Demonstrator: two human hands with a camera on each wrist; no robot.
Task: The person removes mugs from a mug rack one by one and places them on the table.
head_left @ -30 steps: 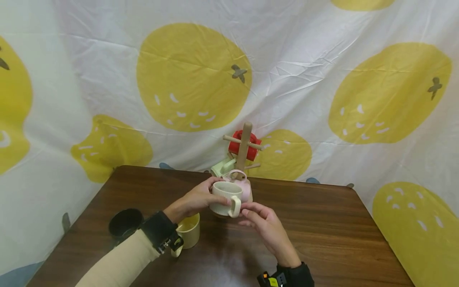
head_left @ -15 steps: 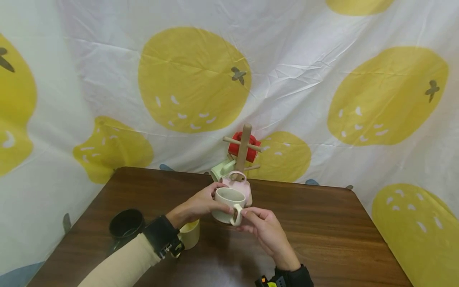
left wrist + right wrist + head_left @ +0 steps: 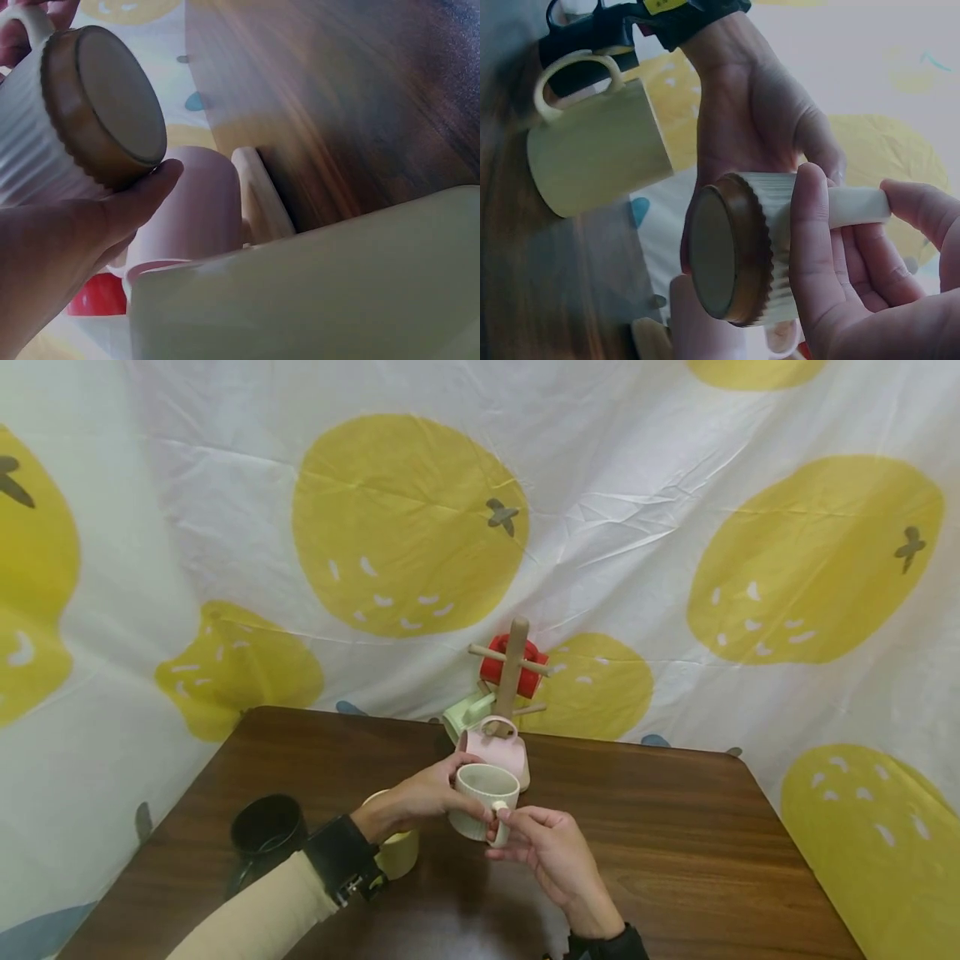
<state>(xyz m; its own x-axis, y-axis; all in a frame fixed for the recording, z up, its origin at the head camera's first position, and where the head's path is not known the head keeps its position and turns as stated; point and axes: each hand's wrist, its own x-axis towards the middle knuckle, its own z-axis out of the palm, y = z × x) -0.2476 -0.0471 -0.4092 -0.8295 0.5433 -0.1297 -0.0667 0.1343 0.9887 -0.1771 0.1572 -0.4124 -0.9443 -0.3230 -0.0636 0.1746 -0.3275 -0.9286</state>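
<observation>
A white ribbed mug point(image 3: 483, 789) with a brown band round its base point(image 3: 751, 247) is held above the table between both hands. My left hand point(image 3: 431, 792) grips its body from the left, thumb on the near side. With thumb and fingers, my right hand point(image 3: 551, 852) pinches the mug's handle point(image 3: 859, 206). Just behind the mug, a pink mug point(image 3: 495, 750) hangs on a wooden mug tree point(image 3: 512, 664). A red mug point(image 3: 491, 670) and a light green mug point(image 3: 463, 714) hang higher and to the left on the same tree.
On the dark wooden table point(image 3: 675, 843), a yellow mug point(image 3: 399, 853) stands beneath my left wrist. A black mug point(image 3: 266, 831) stands farther left, partly behind the sleeve. Bare pegs stick out from the tree. A lemon-print cloth point(image 3: 600, 568) hangs behind the table.
The white mug has come down and slightly toward me, its handle turning toward my right hand. My right fingers have moved from beside the handle to pinching it.
</observation>
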